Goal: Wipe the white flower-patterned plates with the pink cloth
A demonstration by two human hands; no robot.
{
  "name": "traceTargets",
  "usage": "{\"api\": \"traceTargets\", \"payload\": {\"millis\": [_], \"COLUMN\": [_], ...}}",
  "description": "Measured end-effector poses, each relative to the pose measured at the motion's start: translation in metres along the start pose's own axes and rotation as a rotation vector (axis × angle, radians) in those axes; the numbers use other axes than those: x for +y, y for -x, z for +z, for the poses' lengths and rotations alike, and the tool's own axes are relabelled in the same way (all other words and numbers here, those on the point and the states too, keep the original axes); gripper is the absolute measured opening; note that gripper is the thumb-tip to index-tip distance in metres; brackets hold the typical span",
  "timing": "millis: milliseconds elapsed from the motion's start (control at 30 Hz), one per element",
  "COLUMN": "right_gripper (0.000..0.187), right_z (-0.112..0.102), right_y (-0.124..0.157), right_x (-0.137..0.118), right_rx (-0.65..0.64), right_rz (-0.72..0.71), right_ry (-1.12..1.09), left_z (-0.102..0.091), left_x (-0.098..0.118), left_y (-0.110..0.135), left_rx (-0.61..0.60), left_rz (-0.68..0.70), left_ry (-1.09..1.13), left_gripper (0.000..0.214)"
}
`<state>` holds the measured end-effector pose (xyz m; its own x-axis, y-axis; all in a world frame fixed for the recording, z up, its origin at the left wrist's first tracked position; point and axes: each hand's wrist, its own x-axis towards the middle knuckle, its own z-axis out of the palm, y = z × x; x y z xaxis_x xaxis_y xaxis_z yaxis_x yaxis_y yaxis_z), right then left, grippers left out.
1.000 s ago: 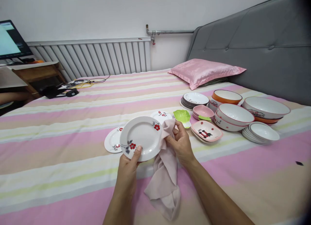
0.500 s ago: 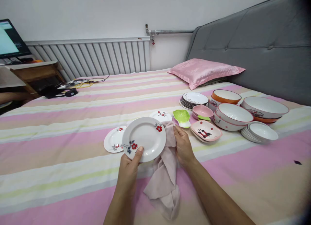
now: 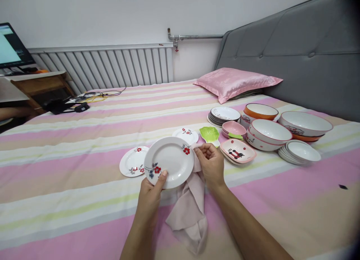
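From the head view, my left grip holds a round white glossy plate with red flowers in the centre of the frame, thumb over its lower rim. My right grip, just right of centre, pinches a pale pink fabric cloth at the plate's right rim; the cloth hangs toward the lower centre. Beyond, a green leaf-shaped dish and a pinkish square dish sit right of centre on the striped bed.
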<state>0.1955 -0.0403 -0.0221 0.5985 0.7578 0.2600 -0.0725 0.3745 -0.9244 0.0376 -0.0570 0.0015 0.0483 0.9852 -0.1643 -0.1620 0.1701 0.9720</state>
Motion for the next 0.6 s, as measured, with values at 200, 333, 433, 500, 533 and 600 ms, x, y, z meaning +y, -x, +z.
{"api": "traceTargets", "payload": {"millis": [200, 333, 433, 500, 533, 600], "right_gripper": [0.022, 0.030, 0.030, 0.027, 0.027, 0.028], "right_z": [0.000, 0.001, 0.000, -0.003, -0.006, -0.013], "right_y": [0.002, 0.003, 0.002, 0.000, -0.002, -0.007], "right_x": [-0.006, -0.008, -0.005, -0.002, -0.001, 0.001], "right_rx": [-0.097, -0.199, -0.179, -0.115, -0.084, -0.045], "right_rz": [0.030, 0.066, 0.092, 0.104, 0.111, 0.120], "right_ry": [0.048, 0.012, 0.022, 0.115, 0.180, 0.332], "left_z": [0.000, 0.000, 0.000, -0.001, -0.002, -0.004], "left_x": [-0.001, -0.002, -0.001, -0.001, -0.001, -0.003], "left_y": [0.000, -0.001, -0.002, -0.003, -0.005, -0.008], "left_rx": [0.015, 0.063, 0.123, 0.180, 0.207, 0.240], "left_rz": [0.013, -0.005, -0.018, -0.021, -0.020, -0.017], "left_ry": [-0.009, 0.044, 0.102, 0.121, 0.128, 0.134], "left_gripper": [0.046, 0.041, 0.035, 0.032, 0.031, 0.031]}}
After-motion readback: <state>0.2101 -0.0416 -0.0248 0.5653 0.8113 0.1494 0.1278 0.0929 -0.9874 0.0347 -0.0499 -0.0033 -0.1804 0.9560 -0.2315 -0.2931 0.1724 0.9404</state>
